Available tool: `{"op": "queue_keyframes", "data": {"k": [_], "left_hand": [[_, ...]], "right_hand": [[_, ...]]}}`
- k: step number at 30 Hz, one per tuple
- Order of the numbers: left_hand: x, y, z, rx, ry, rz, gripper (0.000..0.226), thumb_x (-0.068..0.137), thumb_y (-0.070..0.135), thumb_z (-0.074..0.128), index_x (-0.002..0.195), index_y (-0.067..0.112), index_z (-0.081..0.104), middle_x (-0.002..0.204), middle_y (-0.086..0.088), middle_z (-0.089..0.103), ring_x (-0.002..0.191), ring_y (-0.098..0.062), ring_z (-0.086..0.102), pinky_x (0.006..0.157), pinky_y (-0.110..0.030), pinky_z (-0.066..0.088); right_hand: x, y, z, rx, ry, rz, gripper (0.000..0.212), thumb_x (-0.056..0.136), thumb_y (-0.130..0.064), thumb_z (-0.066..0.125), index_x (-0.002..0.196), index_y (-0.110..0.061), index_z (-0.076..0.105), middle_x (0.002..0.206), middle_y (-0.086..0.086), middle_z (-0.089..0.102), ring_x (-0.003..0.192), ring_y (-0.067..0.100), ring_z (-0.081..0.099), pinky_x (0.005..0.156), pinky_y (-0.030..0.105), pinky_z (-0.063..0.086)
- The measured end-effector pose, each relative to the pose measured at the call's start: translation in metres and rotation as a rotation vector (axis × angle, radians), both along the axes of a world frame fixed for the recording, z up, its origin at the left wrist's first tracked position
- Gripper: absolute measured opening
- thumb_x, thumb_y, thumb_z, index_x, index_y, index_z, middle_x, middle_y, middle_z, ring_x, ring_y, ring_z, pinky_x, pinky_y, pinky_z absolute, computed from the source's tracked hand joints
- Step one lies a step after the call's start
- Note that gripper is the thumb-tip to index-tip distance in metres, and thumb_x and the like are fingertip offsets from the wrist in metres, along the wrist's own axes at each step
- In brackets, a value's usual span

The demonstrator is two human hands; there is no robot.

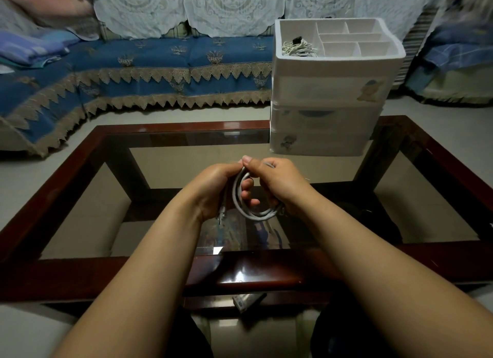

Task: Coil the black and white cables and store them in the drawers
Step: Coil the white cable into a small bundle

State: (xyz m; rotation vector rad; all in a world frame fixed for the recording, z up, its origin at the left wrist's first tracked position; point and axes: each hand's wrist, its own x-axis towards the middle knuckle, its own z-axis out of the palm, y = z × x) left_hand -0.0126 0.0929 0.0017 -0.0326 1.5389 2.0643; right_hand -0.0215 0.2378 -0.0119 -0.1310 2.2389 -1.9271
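Pale grey-white round cable (241, 201), wound into a few loose loops, held in the air above the glass tabletop (170, 168) with dark red wood frame. Left hand (216, 189) fingers curled through the coil, gripping it. Right hand (277, 183) pinches the top of the loops, thumb on the cable. White plastic drawer unit (325, 96) stands at the far right of the tabletop, more cable in its top tray.

White cable (250, 211) coiled between left hand (216, 189) and right hand (277, 181) — above glass table (80, 171), drawer unit (328, 101) beyond.
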Motion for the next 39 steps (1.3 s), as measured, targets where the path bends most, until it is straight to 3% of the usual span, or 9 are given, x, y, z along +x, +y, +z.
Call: {"op": "queue_keyframes", "data": {"k": [5, 8, 18, 24, 26, 30, 36, 39], "left_hand": [[0.001, 0.006, -0.002, -0.062, 0.010, 0.032, 0.040, 0.103, 0.035, 0.033, 0.098, 0.006, 0.060, 0.059, 0.000, 0.038, 0.050, -0.010, 0.040, 0.057, -0.027, 0.051], [-0.001, 0.010, -0.007, -0.069, 0.023, 0.028, 0.048, 0.101, 0.045, 0.029, 0.091, 0.007, 0.055, 0.062, 0.002, 0.037, 0.051, -0.009, 0.036, 0.059, -0.026, 0.042], [-0.009, 0.007, -0.014, -0.090, 0.070, 0.047, 0.034, 0.103, 0.031, 0.033, 0.079, 0.014, 0.049, 0.061, 0.004, 0.037, 0.050, -0.008, 0.036, 0.057, -0.025, 0.035], [-0.015, 0.010, -0.020, -0.237, 0.144, 0.110, 0.035, 0.104, 0.032, 0.031, 0.079, 0.015, 0.049, 0.059, 0.005, 0.039, 0.051, -0.008, 0.038, 0.055, -0.025, 0.037], [-0.018, 0.009, -0.022, -0.224, 0.127, 0.128, 0.036, 0.103, 0.033, 0.031, 0.078, 0.015, 0.049, 0.058, 0.005, 0.040, 0.051, -0.008, 0.038, 0.056, -0.025, 0.037], [-0.023, 0.010, -0.023, -0.179, 0.104, 0.166, 0.036, 0.104, 0.032, 0.031, 0.078, 0.014, 0.048, 0.056, 0.005, 0.039, 0.047, -0.008, 0.037, 0.054, -0.025, 0.036], [-0.025, 0.009, -0.022, -0.013, -0.005, 0.229, 0.035, 0.103, 0.033, 0.033, 0.078, 0.014, 0.048, 0.055, 0.004, 0.038, 0.045, -0.009, 0.037, 0.052, -0.023, 0.037], [-0.025, 0.005, -0.022, 0.168, -0.094, 0.205, 0.035, 0.102, 0.031, 0.032, 0.075, 0.014, 0.047, 0.057, 0.003, 0.036, 0.046, -0.010, 0.035, 0.049, -0.022, 0.035]], "right_hand": [[-0.004, 0.001, -0.005, -0.012, 0.014, -0.043, 0.035, 0.087, -0.044, 0.063, 0.066, -0.016, 0.058, 0.053, -0.004, 0.053, 0.039, 0.005, 0.047, 0.040, 0.020, 0.037], [-0.008, 0.003, -0.009, 0.006, 0.054, -0.101, 0.038, 0.086, -0.047, 0.063, 0.062, -0.019, 0.057, 0.046, -0.008, 0.049, 0.042, 0.008, 0.042, 0.044, 0.025, 0.033], [-0.015, 0.007, -0.012, 0.046, 0.066, 0.027, 0.039, 0.093, -0.046, 0.051, 0.082, -0.009, 0.059, 0.060, 0.001, 0.045, 0.047, 0.011, 0.043, 0.043, 0.024, 0.042], [-0.027, 0.021, -0.009, 0.003, -0.065, 0.031, 0.068, 0.093, -0.063, 0.026, 0.094, -0.007, 0.065, 0.080, 0.006, 0.068, 0.069, 0.017, 0.066, 0.070, 0.031, 0.055], [-0.032, 0.029, -0.010, -0.001, -0.137, 0.056, 0.071, 0.090, -0.068, 0.024, 0.100, -0.011, 0.066, 0.088, 0.008, 0.072, 0.077, 0.019, 0.068, 0.073, 0.032, 0.053], [-0.032, 0.036, -0.012, 0.029, -0.241, 0.160, 0.080, 0.075, -0.076, 0.036, 0.109, -0.009, 0.064, 0.095, 0.011, 0.073, 0.081, 0.023, 0.071, 0.057, 0.023, 0.051], [-0.030, 0.035, -0.007, -0.089, -0.219, 0.164, 0.055, 0.090, -0.056, 0.046, 0.112, -0.008, 0.059, 0.094, 0.014, 0.071, 0.070, 0.020, 0.067, 0.057, 0.025, 0.050], [-0.027, 0.039, -0.003, -0.279, -0.317, 0.210, 0.050, 0.088, -0.046, 0.053, 0.117, -0.006, 0.058, 0.097, 0.011, 0.070, 0.074, 0.018, 0.067, 0.056, 0.022, 0.053]]}}
